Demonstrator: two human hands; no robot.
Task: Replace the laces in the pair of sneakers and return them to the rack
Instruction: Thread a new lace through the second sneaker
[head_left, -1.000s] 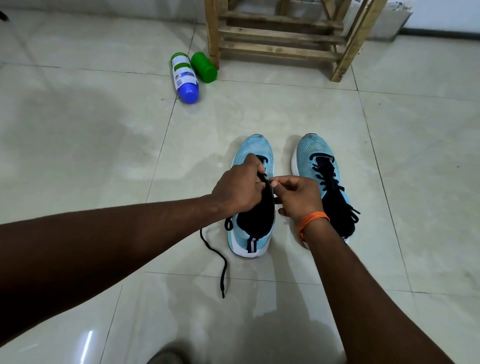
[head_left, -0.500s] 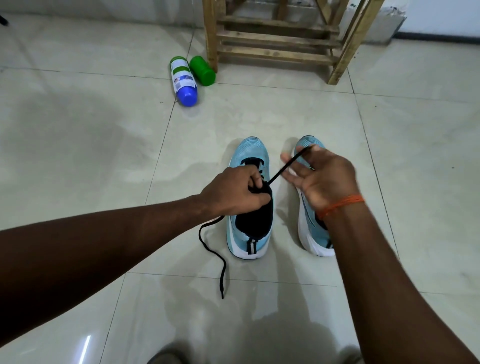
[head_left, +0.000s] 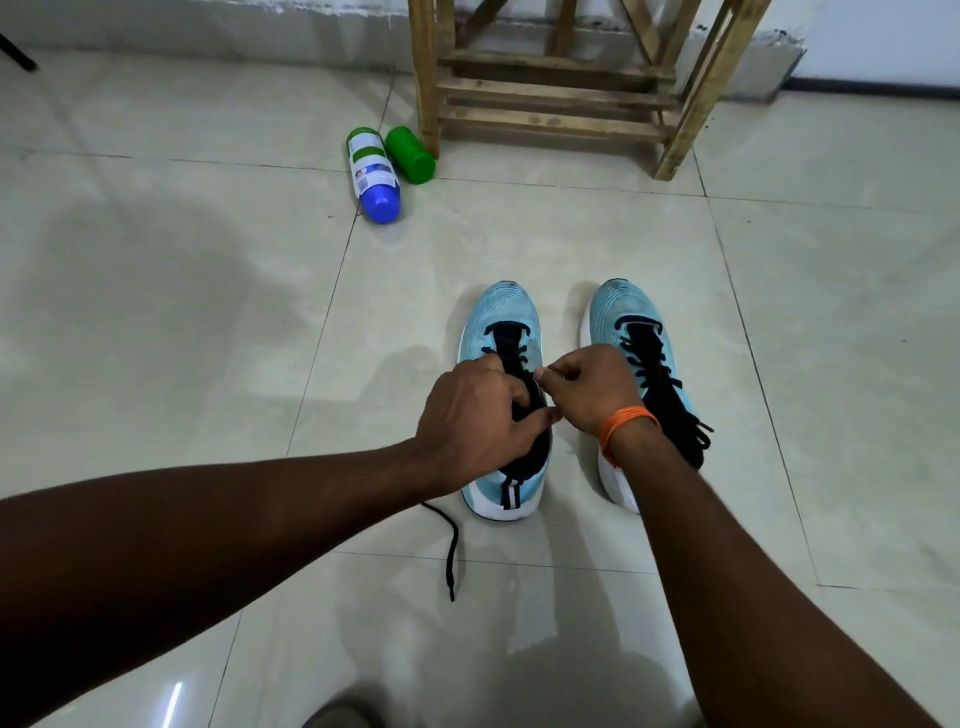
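Lace (head_left: 451, 556) pinched by right hand (head_left: 587, 389), left hand (head_left: 467, 415) gripping sneaker (head_left: 506, 306); bottle (head_left: 371, 171) label illegible.

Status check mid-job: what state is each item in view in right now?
Left light-blue knit sneaker: upright, laced partway.
Right light-blue knit sneaker: upright, laced up.
Black lace: loose end trailing on the tiles.
Left hand: grips the left sneaker.
Right hand: pinches the black lace.
Blue-capped white bottle: lying on its side.
Green plastic bottle: lying on its side.

Left hand (head_left: 475, 415), right hand (head_left: 595, 389) (both curled)
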